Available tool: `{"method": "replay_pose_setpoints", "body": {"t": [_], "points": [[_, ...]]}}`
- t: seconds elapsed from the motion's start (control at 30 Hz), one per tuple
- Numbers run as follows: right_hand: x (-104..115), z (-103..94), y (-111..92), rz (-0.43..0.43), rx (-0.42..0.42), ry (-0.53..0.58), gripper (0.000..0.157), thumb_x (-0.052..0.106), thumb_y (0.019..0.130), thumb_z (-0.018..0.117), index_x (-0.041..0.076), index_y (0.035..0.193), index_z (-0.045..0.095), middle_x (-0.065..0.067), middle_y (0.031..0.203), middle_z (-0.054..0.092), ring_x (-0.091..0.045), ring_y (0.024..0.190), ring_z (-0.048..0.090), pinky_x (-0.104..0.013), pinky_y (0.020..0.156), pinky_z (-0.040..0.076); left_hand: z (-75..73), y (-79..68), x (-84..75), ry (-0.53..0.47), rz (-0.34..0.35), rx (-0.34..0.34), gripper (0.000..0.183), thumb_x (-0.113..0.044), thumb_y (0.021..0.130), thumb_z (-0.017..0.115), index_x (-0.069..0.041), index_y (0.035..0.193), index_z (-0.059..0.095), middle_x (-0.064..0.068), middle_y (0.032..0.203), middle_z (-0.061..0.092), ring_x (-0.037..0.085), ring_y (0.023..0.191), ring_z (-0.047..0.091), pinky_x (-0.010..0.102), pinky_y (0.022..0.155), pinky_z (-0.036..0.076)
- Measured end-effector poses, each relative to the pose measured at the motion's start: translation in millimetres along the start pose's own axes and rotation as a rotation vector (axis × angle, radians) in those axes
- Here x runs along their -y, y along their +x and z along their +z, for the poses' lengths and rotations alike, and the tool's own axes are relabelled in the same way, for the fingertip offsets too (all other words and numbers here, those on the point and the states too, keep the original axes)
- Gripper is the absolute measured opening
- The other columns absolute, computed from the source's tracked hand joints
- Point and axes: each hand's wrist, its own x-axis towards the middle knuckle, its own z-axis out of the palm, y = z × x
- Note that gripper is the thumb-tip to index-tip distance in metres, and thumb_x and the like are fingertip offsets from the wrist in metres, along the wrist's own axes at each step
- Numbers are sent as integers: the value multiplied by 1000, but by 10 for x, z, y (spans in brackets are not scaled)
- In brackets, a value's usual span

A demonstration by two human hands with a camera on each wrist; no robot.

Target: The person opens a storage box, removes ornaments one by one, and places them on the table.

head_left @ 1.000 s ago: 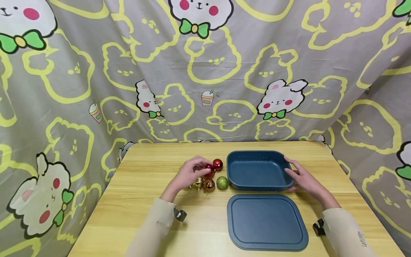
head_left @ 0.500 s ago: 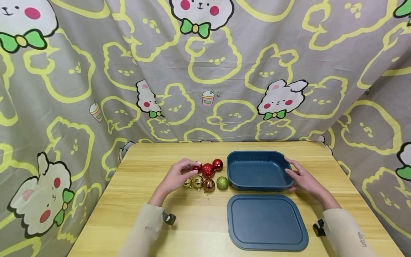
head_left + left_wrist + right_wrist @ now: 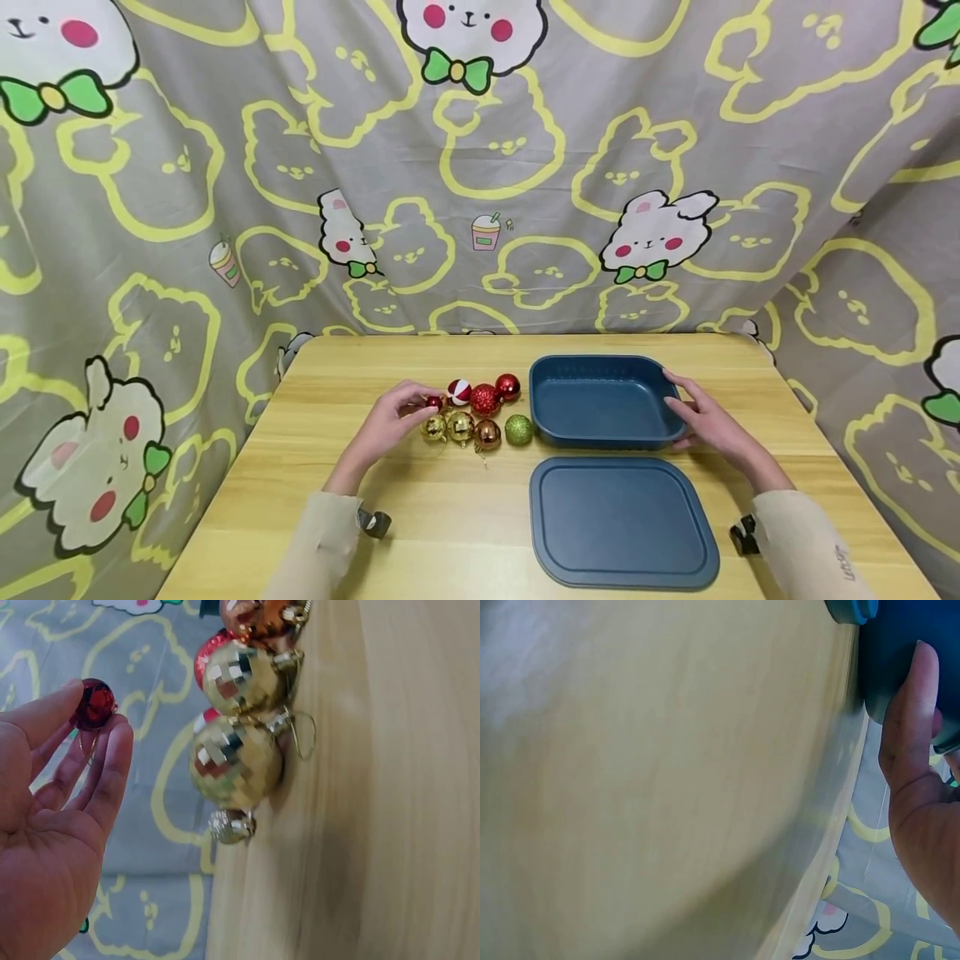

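Note:
My left hand [image 3: 386, 421] pinches a small shiny red Christmas ball [image 3: 96, 705] between thumb and fingertips, its gold string hanging down. Beside that hand lie a red-and-white ball [image 3: 459, 392], a glittery red ball [image 3: 485, 400], a shiny red ball [image 3: 507, 386], two faceted gold balls [image 3: 460, 427], a copper-brown ball [image 3: 487, 434] and a green glitter ball [image 3: 518, 430]. My right hand [image 3: 708, 423] grips the right end of a deep blue rectangular box [image 3: 607, 439], which stands uncovered with no contents showing. In the right wrist view the thumb lies against the box's outer wall.
A flat blue lid [image 3: 625, 521] lies on the wooden table [image 3: 450, 517], just in front of the box. A tiny silvery ball [image 3: 231, 826] shows beside the gold ones in the left wrist view. A patterned curtain [image 3: 480, 183] hangs behind and at both sides.
My left hand has moved left along the row with the small red ball, uncovering the glittery red, red-and-white and gold balls. The right hand has stayed on the box.

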Motion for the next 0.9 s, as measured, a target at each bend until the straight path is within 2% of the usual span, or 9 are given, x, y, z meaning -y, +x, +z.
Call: {"method": "replay_pose_setpoints", "body": {"t": [0.13,0.33,0.53,0.9], "points": [[8,10,-11,1,1,3,70,34,113,43,19,168,4,-50,154,20,-31,80,73,-41,70,65,-42,-48,70,1,2,-20,33,-23,97,73,-9,127,72,4,116,68,17,102,67,28,92,58],[25,11,-16,-3,1,6,70,34,113,43,18,168,4,-49,154,18,-31,80,73,-42,70,65,-103,-105,145,5,-10,-43,33,-19,97,73,-5,127,71,7,119,69,22,104,68,27,92,57],[20,13,-15,-2,-1,-9,69,33,113,43,18,168,5,-49,154,19,-29,79,73,-41,70,65,-146,-144,231,11,-54,-45,30,-15,97,73,-6,125,72,9,122,69,24,107,67,22,93,56],[21,9,-11,1,5,8,70,34,113,44,19,168,4,-49,156,16,-31,81,73,-42,71,65,-141,-156,365,83,-113,-51,29,-11,95,74,-4,124,72,12,121,69,23,104,68,26,90,57]]}}
